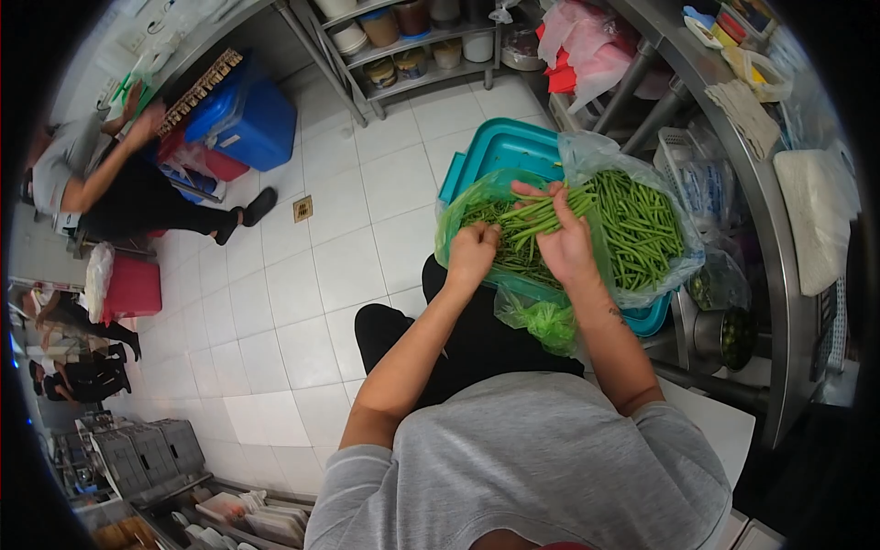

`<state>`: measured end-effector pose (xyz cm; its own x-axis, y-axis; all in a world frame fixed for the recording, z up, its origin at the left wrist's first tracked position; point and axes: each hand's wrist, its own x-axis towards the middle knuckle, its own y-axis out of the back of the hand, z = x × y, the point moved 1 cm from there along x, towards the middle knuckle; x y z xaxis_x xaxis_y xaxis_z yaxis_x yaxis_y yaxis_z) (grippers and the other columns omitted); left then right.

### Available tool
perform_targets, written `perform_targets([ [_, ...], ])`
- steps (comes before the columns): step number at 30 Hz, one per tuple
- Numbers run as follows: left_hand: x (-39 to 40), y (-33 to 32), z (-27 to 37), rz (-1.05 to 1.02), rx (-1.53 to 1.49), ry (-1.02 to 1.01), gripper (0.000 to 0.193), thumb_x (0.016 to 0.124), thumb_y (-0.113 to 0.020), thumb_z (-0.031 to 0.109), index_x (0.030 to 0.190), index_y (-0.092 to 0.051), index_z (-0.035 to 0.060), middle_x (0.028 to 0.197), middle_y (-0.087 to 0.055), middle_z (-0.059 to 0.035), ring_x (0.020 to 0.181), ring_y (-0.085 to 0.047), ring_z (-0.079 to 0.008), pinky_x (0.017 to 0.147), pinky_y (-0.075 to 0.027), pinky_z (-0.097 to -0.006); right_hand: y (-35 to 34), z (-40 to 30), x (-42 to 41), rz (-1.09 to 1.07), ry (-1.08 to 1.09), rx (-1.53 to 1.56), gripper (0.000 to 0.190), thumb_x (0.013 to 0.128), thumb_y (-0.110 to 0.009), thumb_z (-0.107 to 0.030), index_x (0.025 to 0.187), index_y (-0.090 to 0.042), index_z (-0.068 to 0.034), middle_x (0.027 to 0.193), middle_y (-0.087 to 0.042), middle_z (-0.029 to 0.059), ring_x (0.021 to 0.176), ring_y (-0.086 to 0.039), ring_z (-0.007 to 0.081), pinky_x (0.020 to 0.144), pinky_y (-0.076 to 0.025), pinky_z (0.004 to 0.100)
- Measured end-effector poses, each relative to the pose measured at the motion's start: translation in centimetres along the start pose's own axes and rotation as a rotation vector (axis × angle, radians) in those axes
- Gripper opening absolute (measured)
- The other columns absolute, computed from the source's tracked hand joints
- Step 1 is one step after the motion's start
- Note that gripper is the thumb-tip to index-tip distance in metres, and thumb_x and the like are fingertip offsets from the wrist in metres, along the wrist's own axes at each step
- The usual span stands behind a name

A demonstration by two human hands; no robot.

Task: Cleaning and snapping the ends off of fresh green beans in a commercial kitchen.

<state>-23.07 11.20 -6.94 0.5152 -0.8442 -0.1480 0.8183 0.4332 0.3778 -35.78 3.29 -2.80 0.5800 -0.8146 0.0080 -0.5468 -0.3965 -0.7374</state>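
A bunch of green beans (550, 213) lies across the fingers of my right hand (567, 240), with the thumb pressed over it. My left hand (476, 251) has its fingers curled together by the left ends of the bunch; whether a bean is pinched there is hidden. Both hands are above a green plastic bag (447, 240) holding thin bean trimmings (526, 265). To the right, a clear plastic bag (584, 148) is full of green beans (636, 230). Both bags rest on a teal plastic lid or tray (505, 141). A knotted bright green bag (550, 323) hangs in front.
A steel table (763, 227) runs along my right, with a metal pot (708, 337) below. Tubs fill a steel shelf (412, 48) ahead. At left, a person (103, 165) stands near a blue bin (244, 117). A drain (302, 209) is set in the tiled floor.
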Motion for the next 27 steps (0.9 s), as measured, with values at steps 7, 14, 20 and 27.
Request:
perform_targets([
  [7,0.1,1.5,2.5,-0.093,-0.331,-0.121,0.013,0.088,-0.053,0.014,0.083,-0.052,0.0018,0.069,-0.05,0.0012,0.063,-0.043,-0.0066,0.058,-0.037,-0.0226,1.5,-0.7,0.3,0.009,-0.022,0.153,0.019,0.095,-0.04,-0.03,0.095,-0.047,-0.012,0.116,-0.053,0.0224,0.108,-0.049,0.0269,0.096,-0.038,0.0405],
  [14,-0.4,0.4,3.4,-0.147,-0.576,0.025,0.011,0.088,-0.055,0.014,0.083,-0.053,0.0042,0.069,-0.05,0.0013,0.06,-0.045,-0.0075,0.055,-0.036,-0.0219,0.8,0.0,0.1,-0.011,-0.043,0.158,0.018,0.095,-0.041,-0.029,0.095,-0.047,-0.012,0.113,-0.054,0.0217,0.108,-0.051,0.0283,0.093,-0.039,0.0411],
  [20,-0.2,0.8,3.3,-0.288,-0.896,-0.056,0.007,0.086,-0.056,0.01,0.083,-0.058,0.0036,0.071,-0.053,0.0004,0.062,-0.045,-0.007,0.057,-0.037,-0.0209,1.9,1.3,-0.1,0.017,-0.151,0.328,0.02,0.095,-0.04,-0.028,0.094,-0.049,-0.01,0.114,-0.055,0.0194,0.109,-0.05,0.0287,0.092,-0.04,0.0417],
  [27,-2.1,0.8,4.5,-0.502,-0.67,-0.171,0.005,0.085,-0.057,0.009,0.086,-0.057,0.004,0.077,-0.052,0.0016,0.07,-0.046,-0.0074,0.066,-0.037,-0.0212,1.5,1.8,-0.3,-0.04,-0.359,0.411,0.019,0.094,-0.042,-0.025,0.095,-0.051,-0.008,0.114,-0.054,0.0174,0.112,-0.048,0.0291,0.099,-0.037,0.042],
])
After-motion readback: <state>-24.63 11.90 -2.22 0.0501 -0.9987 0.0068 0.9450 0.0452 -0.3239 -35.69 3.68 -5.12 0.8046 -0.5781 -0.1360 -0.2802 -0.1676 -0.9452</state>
